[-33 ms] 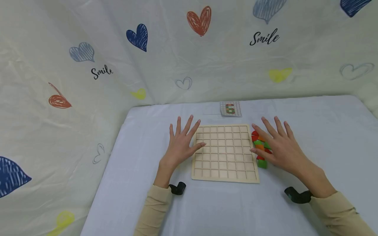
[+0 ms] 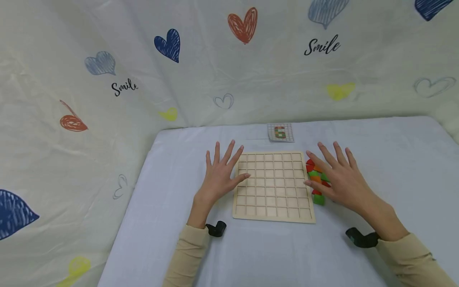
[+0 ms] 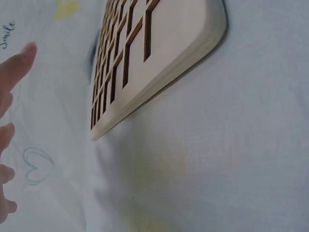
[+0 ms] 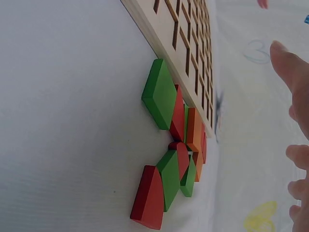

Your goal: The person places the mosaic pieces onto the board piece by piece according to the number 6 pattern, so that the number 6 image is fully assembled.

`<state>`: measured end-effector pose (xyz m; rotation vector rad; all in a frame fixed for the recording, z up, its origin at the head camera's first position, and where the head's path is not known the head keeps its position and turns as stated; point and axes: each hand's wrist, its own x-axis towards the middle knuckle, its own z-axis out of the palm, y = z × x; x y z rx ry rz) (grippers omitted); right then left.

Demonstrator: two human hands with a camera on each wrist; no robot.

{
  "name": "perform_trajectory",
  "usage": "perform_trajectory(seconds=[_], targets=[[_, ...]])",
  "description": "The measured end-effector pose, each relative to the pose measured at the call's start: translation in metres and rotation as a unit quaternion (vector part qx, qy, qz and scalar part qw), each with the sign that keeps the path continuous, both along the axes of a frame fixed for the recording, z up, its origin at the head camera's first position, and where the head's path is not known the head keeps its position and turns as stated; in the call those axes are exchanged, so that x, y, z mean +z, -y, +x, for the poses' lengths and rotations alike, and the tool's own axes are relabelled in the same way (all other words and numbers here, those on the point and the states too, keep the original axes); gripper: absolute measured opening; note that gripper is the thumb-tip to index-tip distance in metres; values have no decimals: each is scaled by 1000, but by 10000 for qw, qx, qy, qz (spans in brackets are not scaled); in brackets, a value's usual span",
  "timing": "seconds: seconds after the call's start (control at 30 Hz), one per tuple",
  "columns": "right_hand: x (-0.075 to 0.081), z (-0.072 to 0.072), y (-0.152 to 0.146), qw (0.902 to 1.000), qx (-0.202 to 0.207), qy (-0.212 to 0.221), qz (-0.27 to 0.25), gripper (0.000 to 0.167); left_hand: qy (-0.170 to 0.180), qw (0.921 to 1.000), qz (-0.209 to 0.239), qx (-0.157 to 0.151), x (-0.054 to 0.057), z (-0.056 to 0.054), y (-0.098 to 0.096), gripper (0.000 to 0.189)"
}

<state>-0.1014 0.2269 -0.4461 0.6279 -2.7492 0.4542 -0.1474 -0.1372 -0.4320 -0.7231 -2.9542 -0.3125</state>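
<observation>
A square wooden board (image 2: 274,186) with a grid of shallow recesses lies on the white table. My left hand (image 2: 219,176) hovers at its left edge, fingers spread, thumb over the outer squares, holding nothing. On the other side my right hand (image 2: 343,179) is raised with fingers spread, holding nothing as well. Beneath and beside it, along the board's right edge, sit several small red, green and orange blocks, partly hidden by that hand in the head view. The right wrist view shows a green block (image 4: 161,96) against the board and a red block with a curved side (image 4: 148,198) nearer the camera.
Behind the board lies a small card (image 2: 281,132) printed with a coloured pattern on a grid. A pale cloth backdrop (image 2: 201,79) with hearts and lettering rises behind the white-covered table (image 2: 272,255). Black wrist-worn devices (image 2: 216,229) sit at both sleeves.
</observation>
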Motion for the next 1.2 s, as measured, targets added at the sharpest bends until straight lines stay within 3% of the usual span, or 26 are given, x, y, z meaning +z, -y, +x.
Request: perform_trajectory(seconds=[0.23,0.33,0.57,0.77,1.03,1.2], targets=[[0,2,-1,9999,16,36,-133,98,-29,9998,-205,75,4,0,0,89],[-2,2,-2,9995,66,60,-289,91,146,9994,-314,95,6,2,1,91],[-3,-2,-4,9975,326,13,-631,73,1200,9921,-229,268,5,2,8,92],[-1,-9,-8,9941,193,894,-590,61,2180,9748,-62,461,-3,-2,15,91],[-2,-35,-10,9885,290,1285,-741,35,2564,9654,112,467,-7,-7,17,90],[-3,-50,-12,9868,324,1459,-629,31,2766,9593,237,520,-6,-11,13,91]])
